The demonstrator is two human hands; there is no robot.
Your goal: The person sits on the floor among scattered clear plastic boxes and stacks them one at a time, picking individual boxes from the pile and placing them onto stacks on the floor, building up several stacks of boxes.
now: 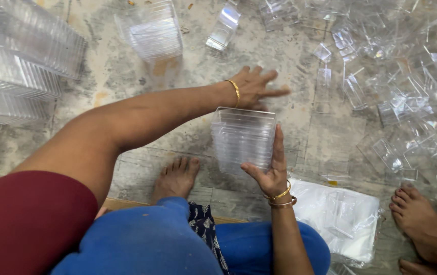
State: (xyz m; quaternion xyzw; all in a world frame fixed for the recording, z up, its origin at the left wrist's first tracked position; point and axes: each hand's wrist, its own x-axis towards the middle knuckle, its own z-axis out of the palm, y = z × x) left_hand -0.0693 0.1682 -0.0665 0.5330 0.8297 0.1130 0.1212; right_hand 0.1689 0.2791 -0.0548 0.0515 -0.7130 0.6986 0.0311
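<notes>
While right hand (pixel 272 173) grips the nested stack of clear square plastic containers (pixel 243 140), left hand (pixel 255 86), fingers spread empty, reaches past; thin slippery walls risk slipping apart.

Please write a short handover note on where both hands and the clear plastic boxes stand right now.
Right hand: grips the nested stack of clear boxes, thumb up its right side, held above the floor.
Left hand: open, fingers spread, reaching across beyond the stack toward the loose clear boxes scattered on the floor at right.
Done: finished stacks lie at far left, and another stack stands ahead.
Left: many loose boxes are unstacked. A plastic bag lies by the right knee; another person's foot is at right.
</notes>
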